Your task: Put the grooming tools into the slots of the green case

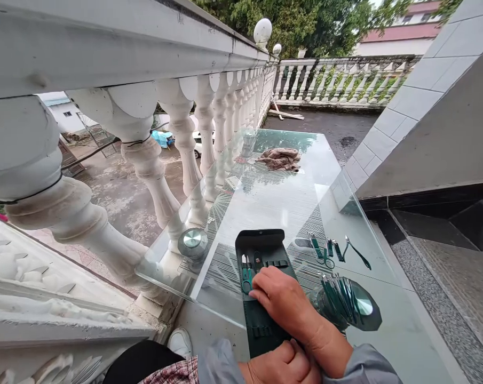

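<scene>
A dark green tool case [261, 248] lies open on the glass table [273, 197]. Small scissors [246, 277] and another tool sit in its loops. My right hand [283, 301] rests on the case's middle with fingers curled down by the loops; what they pinch is hidden. At the case's near end, my left hand [283, 365] is closed on the edge. Several green-handled tools [325, 250] lie loose to the right, with nippers [357, 253] beside them. More tools [339, 298] are fanned out just right of my right hand.
A white balustrade [177, 122] runs along the table's left side. A crumpled cloth [280, 158] lies at the far end. Round metal mounts [192, 242] show under the glass. A tiled wall [425, 106] and steps [445, 266] stand on the right.
</scene>
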The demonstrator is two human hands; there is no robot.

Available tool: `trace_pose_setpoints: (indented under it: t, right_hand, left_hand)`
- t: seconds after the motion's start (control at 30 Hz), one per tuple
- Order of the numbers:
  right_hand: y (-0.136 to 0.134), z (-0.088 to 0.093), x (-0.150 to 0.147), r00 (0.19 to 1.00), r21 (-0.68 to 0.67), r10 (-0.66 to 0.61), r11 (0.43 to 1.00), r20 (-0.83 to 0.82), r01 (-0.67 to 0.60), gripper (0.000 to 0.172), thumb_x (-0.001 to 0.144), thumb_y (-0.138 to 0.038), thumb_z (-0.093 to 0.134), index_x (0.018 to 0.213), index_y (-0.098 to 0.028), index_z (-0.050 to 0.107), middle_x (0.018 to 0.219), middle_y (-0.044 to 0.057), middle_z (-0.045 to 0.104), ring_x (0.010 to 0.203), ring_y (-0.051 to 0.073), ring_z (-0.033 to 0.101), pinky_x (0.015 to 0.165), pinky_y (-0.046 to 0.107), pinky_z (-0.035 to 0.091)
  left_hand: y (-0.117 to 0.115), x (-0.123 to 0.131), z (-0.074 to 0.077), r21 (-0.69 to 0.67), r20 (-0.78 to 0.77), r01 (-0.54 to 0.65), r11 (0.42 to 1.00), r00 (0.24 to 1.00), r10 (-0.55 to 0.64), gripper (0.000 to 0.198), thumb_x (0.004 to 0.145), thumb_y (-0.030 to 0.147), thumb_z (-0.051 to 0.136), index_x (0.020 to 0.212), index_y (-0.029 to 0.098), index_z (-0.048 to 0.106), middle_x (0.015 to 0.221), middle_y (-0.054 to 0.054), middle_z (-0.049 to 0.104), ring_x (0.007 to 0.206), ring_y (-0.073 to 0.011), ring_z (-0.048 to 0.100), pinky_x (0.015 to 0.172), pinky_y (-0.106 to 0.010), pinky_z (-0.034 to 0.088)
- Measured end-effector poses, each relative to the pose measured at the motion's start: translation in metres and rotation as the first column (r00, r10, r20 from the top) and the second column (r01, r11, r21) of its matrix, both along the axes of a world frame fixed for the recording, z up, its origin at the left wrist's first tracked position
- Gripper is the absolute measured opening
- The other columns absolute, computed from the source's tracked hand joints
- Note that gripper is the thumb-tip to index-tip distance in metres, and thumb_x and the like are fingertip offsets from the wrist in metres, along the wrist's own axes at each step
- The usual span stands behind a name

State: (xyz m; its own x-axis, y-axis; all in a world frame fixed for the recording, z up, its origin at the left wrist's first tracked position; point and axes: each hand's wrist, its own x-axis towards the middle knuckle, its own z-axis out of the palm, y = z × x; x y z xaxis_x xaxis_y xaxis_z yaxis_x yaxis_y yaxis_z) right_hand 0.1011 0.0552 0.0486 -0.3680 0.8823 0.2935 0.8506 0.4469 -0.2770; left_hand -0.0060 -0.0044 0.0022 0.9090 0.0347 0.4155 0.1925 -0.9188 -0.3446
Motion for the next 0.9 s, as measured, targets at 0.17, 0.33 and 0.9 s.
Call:
trace_pose_setpoints:
  t: [0.17,0.33,0.9]
  right_hand:
    - [-0.009,-0.009,-0.003,0.994,0.008,-0.072,0.997,0.085,0.071,0.014,0.075,-0.015,0.065,0.067,-0.021,0.055,0.071,0.000,0.057,0.069,0.016,0.051,0.060,0.028,0.037]
    - [-0.008,-0.017,-0.005,0.987,0.072,-0.091,0.994,0.131,0.082,0.016,0.075,-0.013,0.064,0.067,-0.021,0.053,0.070,0.001,0.056,0.068,0.017,0.049,0.059,0.029,0.034]
    - [-0.029,0.011,0.023,0.985,0.009,0.151,0.988,-0.084,-0.151,0.015,0.084,-0.013,0.050,0.071,-0.020,0.046,0.073,0.000,0.050,0.067,0.014,0.043,0.056,0.026,0.032]
  left_hand:
    - [-0.001,-0.002,-0.005,-0.081,-0.039,0.045,0.996,0.998,-0.049,0.019,0.093,0.027,0.046,0.096,0.015,0.060,0.091,-0.005,0.063,0.085,-0.0162,0.057,0.070,-0.030,0.045]
    - [-0.001,-0.002,-0.005,-0.088,0.025,0.048,0.995,0.999,-0.045,0.020,0.093,0.027,0.045,0.094,0.014,0.061,0.088,-0.004,0.063,0.083,-0.0154,0.056,0.070,-0.030,0.045]
    - [0.001,0.003,-0.008,0.077,0.097,0.028,0.997,0.995,-0.036,0.023,0.091,0.026,0.047,0.102,0.012,0.062,0.096,-0.008,0.063,0.083,-0.0164,0.057,0.075,-0.033,0.047]
